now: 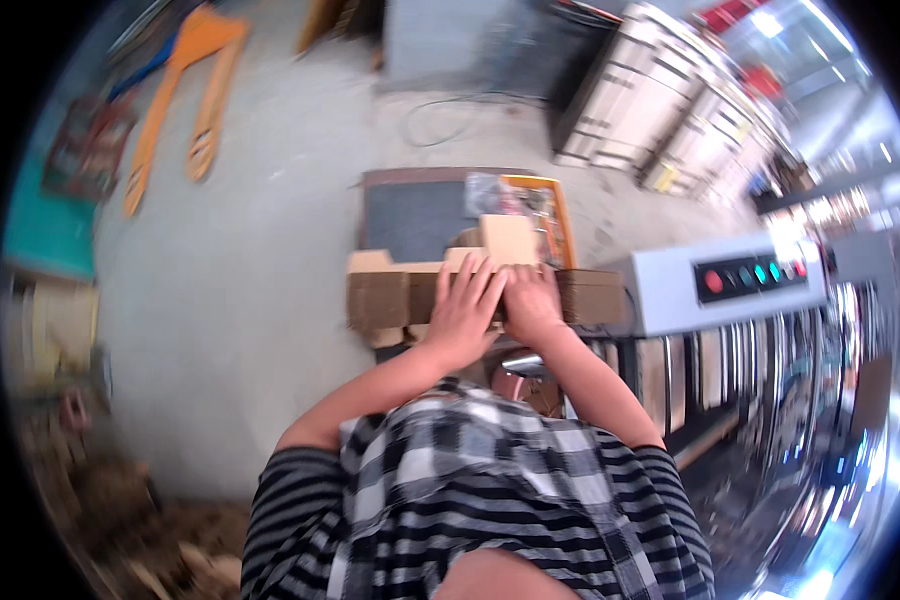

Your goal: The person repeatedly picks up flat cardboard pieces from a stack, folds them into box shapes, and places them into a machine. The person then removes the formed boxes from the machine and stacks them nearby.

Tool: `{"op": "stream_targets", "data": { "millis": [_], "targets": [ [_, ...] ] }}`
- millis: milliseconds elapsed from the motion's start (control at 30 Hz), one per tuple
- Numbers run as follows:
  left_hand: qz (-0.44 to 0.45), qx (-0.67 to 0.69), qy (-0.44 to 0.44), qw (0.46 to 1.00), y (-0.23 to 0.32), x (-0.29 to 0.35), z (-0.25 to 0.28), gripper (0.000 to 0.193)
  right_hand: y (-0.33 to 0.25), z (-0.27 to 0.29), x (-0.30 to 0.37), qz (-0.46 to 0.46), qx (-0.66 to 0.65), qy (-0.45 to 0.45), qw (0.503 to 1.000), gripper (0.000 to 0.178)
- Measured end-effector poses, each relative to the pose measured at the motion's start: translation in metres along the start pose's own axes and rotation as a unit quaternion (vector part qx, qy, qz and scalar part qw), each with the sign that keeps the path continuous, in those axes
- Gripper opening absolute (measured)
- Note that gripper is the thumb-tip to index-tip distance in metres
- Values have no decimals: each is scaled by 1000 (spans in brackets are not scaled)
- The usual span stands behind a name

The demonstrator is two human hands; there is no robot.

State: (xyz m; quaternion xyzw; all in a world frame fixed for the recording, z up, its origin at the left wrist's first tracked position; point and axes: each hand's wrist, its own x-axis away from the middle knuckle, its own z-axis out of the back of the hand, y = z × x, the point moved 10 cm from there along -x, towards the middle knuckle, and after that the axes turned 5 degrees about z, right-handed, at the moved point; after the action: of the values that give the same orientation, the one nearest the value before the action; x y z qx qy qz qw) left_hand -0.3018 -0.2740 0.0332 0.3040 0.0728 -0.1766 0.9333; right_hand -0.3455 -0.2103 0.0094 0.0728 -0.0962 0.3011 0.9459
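Brown folded cardboard [379, 302] with cut flaps lies across in front of my body. My left hand [459, 312] rests on its middle, fingers stretched out and slightly apart. Close beside it, my right hand [532, 303] presses on the same cardboard, its fingers bent together over the far edge; their tips are hard to make out. A lighter tan flap [509, 241] stands up just beyond my fingers. Past the cardboard is a low table with a dark top [410, 215], carrying a yellow-edged tray [564, 225] of small items and a clear plastic bag [483, 193].
To the right stands a grey machine [670, 290] with a button panel [755, 275] and rollers. White strapped stacks [640, 90] are at the far right. An orange pallet jack [205, 45] sits far left on grey floor. Cardboard scraps [185, 560] lie lower left.
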Motion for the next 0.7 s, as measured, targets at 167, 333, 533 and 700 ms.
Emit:
{"op": "stream_targets", "data": {
  "millis": [167, 333, 533, 700],
  "targets": [
    [-326, 169, 146, 919, 91, 24, 58, 40, 73, 52, 54, -129, -139, 206, 960, 61],
    [-413, 245, 57, 875, 128, 30, 28, 36, 148, 61, 177, -316, -442, 341, 767, 79],
    [-386, 322, -63, 862, 141, 34, -18, 42, 128, 15, 316, -356, -682, 500, 397, 78],
    [-447, 324, -108, 827, 168, 55, -30, 34, 87, -21, 414, -335, -688, 603, 227, 58]
  ]
}}
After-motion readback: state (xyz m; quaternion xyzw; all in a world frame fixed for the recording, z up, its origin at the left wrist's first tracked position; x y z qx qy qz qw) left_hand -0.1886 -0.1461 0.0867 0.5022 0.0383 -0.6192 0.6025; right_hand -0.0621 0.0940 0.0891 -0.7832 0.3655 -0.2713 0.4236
